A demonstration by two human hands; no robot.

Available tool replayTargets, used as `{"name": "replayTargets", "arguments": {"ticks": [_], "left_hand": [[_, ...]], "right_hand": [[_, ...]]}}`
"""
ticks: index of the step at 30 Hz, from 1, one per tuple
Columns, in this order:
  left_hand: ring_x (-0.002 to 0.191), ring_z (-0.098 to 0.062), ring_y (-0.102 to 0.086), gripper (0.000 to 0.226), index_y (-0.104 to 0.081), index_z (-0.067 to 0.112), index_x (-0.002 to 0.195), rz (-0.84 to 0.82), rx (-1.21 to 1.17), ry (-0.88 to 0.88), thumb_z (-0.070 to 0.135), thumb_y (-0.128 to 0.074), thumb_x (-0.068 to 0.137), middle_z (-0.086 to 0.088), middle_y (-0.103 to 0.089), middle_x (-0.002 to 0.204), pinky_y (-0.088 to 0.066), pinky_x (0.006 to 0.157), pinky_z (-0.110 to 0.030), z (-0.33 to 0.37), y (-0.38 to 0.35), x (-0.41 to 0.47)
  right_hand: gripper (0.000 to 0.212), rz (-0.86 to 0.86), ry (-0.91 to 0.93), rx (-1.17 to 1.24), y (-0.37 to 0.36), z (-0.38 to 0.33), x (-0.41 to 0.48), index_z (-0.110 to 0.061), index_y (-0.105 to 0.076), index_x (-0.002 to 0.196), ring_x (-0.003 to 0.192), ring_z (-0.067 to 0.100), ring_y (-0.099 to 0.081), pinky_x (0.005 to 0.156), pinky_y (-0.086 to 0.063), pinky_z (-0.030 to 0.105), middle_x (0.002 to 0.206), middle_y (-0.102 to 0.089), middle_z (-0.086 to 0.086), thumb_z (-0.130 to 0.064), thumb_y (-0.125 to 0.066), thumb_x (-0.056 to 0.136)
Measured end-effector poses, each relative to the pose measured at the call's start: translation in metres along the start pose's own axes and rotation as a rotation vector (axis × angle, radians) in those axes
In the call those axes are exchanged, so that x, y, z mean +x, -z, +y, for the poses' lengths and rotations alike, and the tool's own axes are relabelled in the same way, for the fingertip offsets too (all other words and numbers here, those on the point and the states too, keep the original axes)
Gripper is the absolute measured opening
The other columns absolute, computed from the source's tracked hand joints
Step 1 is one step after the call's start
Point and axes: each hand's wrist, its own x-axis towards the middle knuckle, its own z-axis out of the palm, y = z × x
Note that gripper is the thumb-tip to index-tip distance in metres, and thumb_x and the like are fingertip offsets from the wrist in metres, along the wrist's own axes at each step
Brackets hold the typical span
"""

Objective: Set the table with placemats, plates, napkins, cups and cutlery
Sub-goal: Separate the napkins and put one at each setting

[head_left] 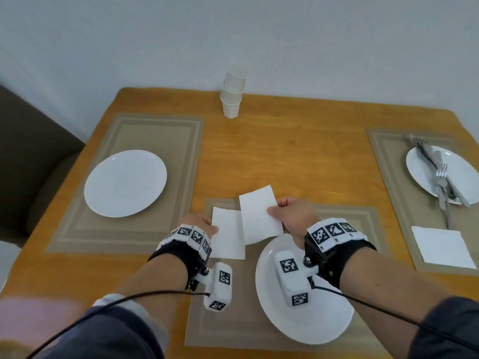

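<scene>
My left hand (201, 224) pinches the left edge of a white napkin (229, 237) over the near placemat (238, 320). My right hand (291, 216) holds a second white napkin (259, 216), lifted and tilted, overlapping the first. A white plate (305, 320) lies on the near placemat under my right wrist. The left placemat (124, 239) carries an empty white plate (125, 182). On the right placemat (383, 161) a plate (420, 169) holds several pieces of cutlery (440, 177), with a flat napkin (440, 246) below it. Stacked white cups (232, 95) stand at the far edge.
The wooden table (285, 151) stands against a pale wall. A dark sofa or chair (31, 151) sits off the left side. Cables run from the trackers on both wrists toward me.
</scene>
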Motion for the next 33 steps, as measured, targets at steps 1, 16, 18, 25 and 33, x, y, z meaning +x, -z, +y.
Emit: {"name": "replayTargets", "arguments": {"ticks": [1,16,18,25,33], "left_hand": [[0.070,-0.007,-0.057,0.006,-0.063,0.026,0.081,0.005,-0.010,0.004,0.028,-0.068,0.084,0.009,-0.062,0.083,-0.039,0.052,-0.019,0.002,-0.003,0.007],[0.077,-0.017,-0.059,0.039,-0.056,0.019,0.104,0.085,0.086,0.082,0.031,-0.075,0.072,-0.002,-0.061,0.104,-0.047,0.062,-0.027,-0.012,-0.022,0.045],[0.078,-0.019,-0.059,0.048,-0.053,0.021,0.110,0.142,-0.023,0.095,0.038,-0.074,0.070,0.000,-0.059,0.104,-0.047,0.065,-0.028,-0.010,-0.018,0.036],[0.060,-0.006,-0.060,0.038,-0.066,0.036,0.089,0.022,-0.239,-0.130,0.069,-0.053,0.076,0.014,-0.067,0.067,-0.041,0.052,-0.023,0.005,0.003,-0.008],[0.053,-0.010,-0.057,0.024,-0.067,0.023,0.073,-0.029,-0.168,-0.200,0.041,-0.061,0.087,0.006,-0.070,0.066,-0.047,0.057,-0.021,-0.003,0.022,-0.024]], "right_hand": [[0.008,0.000,-0.001,0.005,-0.002,0.001,0.008,-0.014,-0.064,0.080,0.091,0.036,-0.071,0.081,-0.058,0.055,0.096,-0.074,0.015,-0.009,-0.068,0.084],[0.007,-0.059,-0.065,0.003,-0.018,0.023,0.038,-0.015,-0.065,0.082,0.091,0.034,-0.071,0.083,-0.057,0.053,0.097,-0.074,0.013,-0.011,-0.069,0.084],[0.008,-0.065,-0.070,0.025,-0.019,0.023,0.035,-0.016,-0.064,0.081,0.092,0.034,-0.071,0.083,-0.058,0.051,0.098,-0.074,0.012,-0.011,-0.069,0.085],[0.010,-0.189,-0.068,0.003,-0.027,0.020,0.001,-0.011,-0.069,0.094,0.084,0.030,-0.072,0.075,-0.060,0.043,0.099,-0.075,0.012,-0.013,-0.071,0.084],[0.021,-0.242,-0.029,0.002,-0.038,0.013,-0.022,-0.005,-0.068,0.100,0.092,0.035,-0.071,0.083,-0.058,0.049,0.101,-0.074,0.015,-0.018,-0.073,0.085]]}}
